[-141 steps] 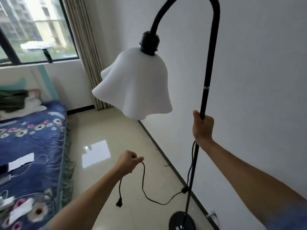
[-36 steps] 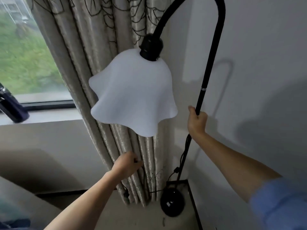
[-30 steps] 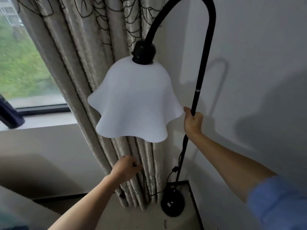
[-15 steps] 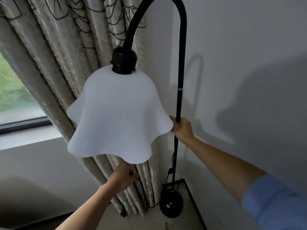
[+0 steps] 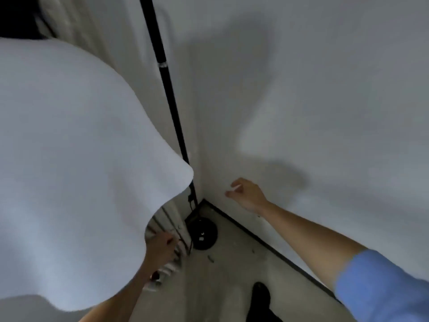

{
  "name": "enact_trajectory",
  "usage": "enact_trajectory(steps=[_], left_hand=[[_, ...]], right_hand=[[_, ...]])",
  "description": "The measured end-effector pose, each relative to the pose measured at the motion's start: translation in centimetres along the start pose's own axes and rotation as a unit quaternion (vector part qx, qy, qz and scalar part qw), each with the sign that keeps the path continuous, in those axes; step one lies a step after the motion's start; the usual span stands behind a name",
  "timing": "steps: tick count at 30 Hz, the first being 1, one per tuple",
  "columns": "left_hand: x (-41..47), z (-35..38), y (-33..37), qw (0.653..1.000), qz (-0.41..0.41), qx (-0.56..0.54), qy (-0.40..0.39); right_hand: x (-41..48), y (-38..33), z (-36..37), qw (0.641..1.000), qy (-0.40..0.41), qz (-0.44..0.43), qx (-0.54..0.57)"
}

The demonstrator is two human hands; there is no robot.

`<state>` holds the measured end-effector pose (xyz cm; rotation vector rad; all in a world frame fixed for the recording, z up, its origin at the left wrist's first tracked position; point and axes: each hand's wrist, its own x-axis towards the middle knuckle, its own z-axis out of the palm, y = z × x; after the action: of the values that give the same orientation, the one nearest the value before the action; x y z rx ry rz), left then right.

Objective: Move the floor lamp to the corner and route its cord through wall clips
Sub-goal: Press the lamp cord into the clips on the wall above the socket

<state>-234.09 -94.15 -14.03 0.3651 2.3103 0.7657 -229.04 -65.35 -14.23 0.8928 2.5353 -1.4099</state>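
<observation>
the floor lamp [image 5: 173,117] stands in the corner of the room, its round black base [image 5: 202,233] on the floor where the two walls meet and its thin black pole rising up past a small silver ring. the white wavy lampshade [image 5: 69,163] fills most of the left side of the view, very close to the camera, and hides part of the left arm.

the left hand [image 5: 162,248] reaches out from under the shade, low and just left of the base, fingers curled in against the bottom of the curtain [image 5: 167,225]. a short run of black cord [image 5: 185,244] shows right beside its fingers, but the view is blurred and i cannot tell whether the hand grips it.

the right hand [image 5: 246,194] is off the pole, held near the right-hand wall [image 5: 325,89] above the dark baseboard [image 5: 267,245], fingers loosely bent and parted, holding nothing. its forearm runs back to a blue sleeve [image 5: 380,287]. a dark shoe [image 5: 261,298] shows at the bottom edge.
</observation>
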Motion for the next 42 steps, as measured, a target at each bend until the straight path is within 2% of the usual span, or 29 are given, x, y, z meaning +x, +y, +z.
enact_trajectory(steps=[7, 11, 16, 23, 31, 37, 42], left_hand=[[4.1, 6.5, 0.8, 0.997, -0.019, -0.004, -0.076], [7.9, 11.1, -0.1, 0.997, -0.036, -0.016, -0.068], [14.4, 20.0, -3.3, 0.992, -0.072, -0.056, -0.088], [24.9, 32.6, -11.4, 0.988, -0.021, -0.015, -0.150], [38.3, 42.2, -20.1, 0.989, 0.018, 0.003, -0.145], [47.5, 46.9, -23.6, 0.970, 0.150, 0.062, -0.180], [53.1, 47.9, -23.1, 0.953, 0.234, 0.111, -0.159]], right_hand=[[-4.5, 11.5, -2.6, 0.994, 0.036, 0.107, 0.003], [-3.4, 17.2, -2.3, 0.991, 0.062, 0.121, 0.001], [0.6, 25.6, 2.4, 0.988, 0.068, 0.137, 0.006], [8.0, 38.5, 11.2, 0.983, 0.080, 0.167, -0.015], [17.2, 51.6, 19.5, 0.980, 0.135, 0.140, -0.045], [24.1, 56.2, 22.8, 0.985, 0.152, 0.055, -0.057], [27.4, 57.6, 23.3, 0.983, 0.167, -0.021, -0.073]])
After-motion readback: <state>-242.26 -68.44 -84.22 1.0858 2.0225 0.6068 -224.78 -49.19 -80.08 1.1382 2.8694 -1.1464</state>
